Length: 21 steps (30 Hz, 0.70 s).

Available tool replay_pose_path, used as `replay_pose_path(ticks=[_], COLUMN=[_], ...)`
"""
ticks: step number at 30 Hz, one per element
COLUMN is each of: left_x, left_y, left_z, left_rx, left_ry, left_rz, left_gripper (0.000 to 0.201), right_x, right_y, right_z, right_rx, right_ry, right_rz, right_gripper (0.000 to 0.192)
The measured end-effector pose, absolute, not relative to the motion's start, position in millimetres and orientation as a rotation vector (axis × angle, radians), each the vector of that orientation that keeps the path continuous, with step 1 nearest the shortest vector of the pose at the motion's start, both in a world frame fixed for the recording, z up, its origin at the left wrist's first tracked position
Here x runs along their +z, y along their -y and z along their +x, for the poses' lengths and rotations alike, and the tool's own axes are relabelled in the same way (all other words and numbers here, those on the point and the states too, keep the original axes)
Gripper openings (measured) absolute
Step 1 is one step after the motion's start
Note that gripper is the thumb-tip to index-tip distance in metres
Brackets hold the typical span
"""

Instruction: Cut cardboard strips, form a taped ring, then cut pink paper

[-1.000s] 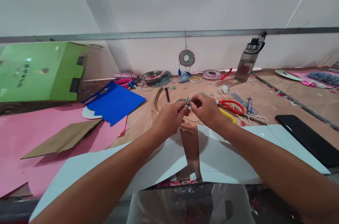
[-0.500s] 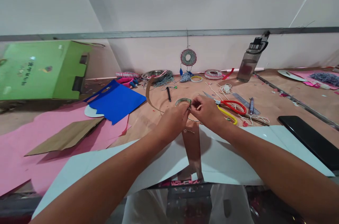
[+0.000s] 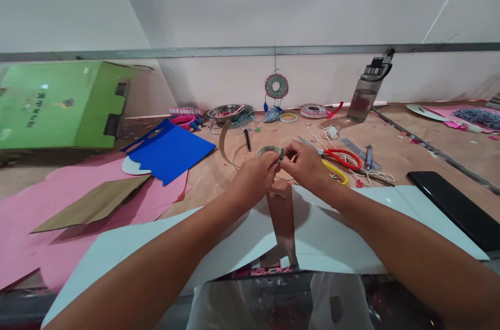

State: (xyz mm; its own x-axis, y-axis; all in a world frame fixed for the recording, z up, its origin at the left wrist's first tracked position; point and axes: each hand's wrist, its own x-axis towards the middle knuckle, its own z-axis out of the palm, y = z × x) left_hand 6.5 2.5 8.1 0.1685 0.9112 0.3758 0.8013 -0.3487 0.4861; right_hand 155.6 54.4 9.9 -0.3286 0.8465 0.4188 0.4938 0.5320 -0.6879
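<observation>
While a small ring (image 3: 267, 148) is gripped by the left hand (image 3: 253, 174), the right hand (image 3: 301, 161) is closed beside it

Although much of the ring is covered by fingers, its far curve can be seen over the bench (image 3: 205, 184), pinched between the left thumb and fingers. At the ring's right side a dark winding (image 3: 281, 154) is shown, with the right hand's fingertips drawn together just beside it; whether thread is held there cannot be told. To the left of the ring, a black pen (image 3: 247, 140) and a curled brown strip (image 3: 222, 145) are seen, with a blue sheet (image 3: 175, 148) placed farther off. To its right, red-and-yellow scissors (image 3: 330, 152) are laid near tangled white string (image 3: 333, 132). Beyond the ring, a round woven hanging (image 3: 269, 86) is suspended.
</observation>
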Motion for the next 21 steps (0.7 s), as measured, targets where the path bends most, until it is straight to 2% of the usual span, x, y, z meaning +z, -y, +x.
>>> replay_pose_path(ticks=[10,16,21], left_x=[12.5,15.4,19.0], left_y=[-5.5,-6.8,-7.0], left_z=[4.9,3.2,-0.2], left_rx=[1.153,1.161,1.210], left_ry=[-1.408,-1.389,-1.372], left_rz=[1.730,1.613,1.584], left_gripper=[0.017,0.017,0.019], right_x=[11.7,10.5,8.3], right_y=[-58.3,-60.1,-65.2], right_z=[158.7,160.1,161.0], right_rx=[0.710,0.632,0.657], right_ry=[1.838,1.799,1.720], right_rz=[-1.068,-1.030,-0.969], right_gripper=[0.003,0.001,0.009])
